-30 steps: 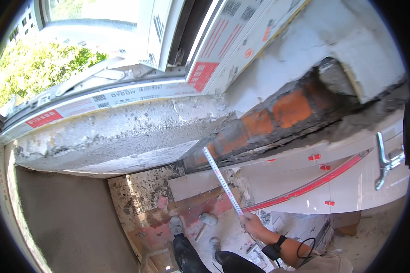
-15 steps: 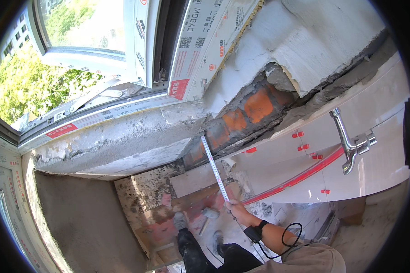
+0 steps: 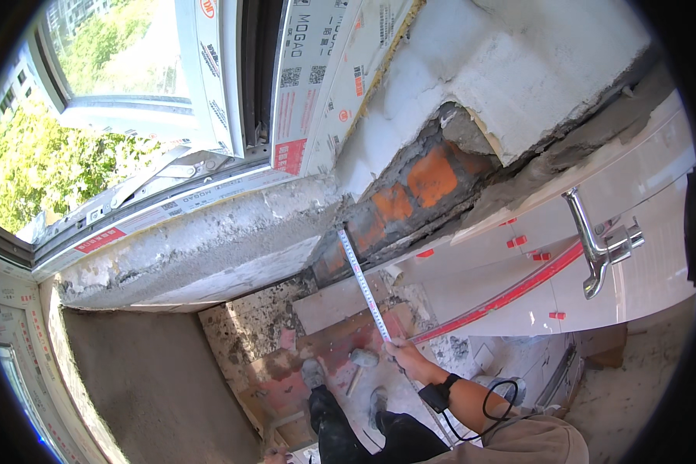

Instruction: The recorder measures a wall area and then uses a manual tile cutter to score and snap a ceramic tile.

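My right hand is closed round the white blade of a tape measure. The blade stretches away from my fingers to the broken corner where the grey sill meets the exposed brick. Below my grip a thin length of it seems to run on toward my trouser leg; its case is not in sight. A dark band with a black cable circles my right wrist. Only a sliver of my left hand shows at the lower edge, and its fingers are too cut off to read.
An open window stands at the upper left. At the right, a chrome tap juts from pale wall tiles with red spacers, beside a long red strip. A mallet lies by my shoes on the dusty floor.
The view has shifted slightly, so the window sits further left. My right hand still grips the tape blade, its far end at the same corner. A bit of my left hand shows at the lower edge.
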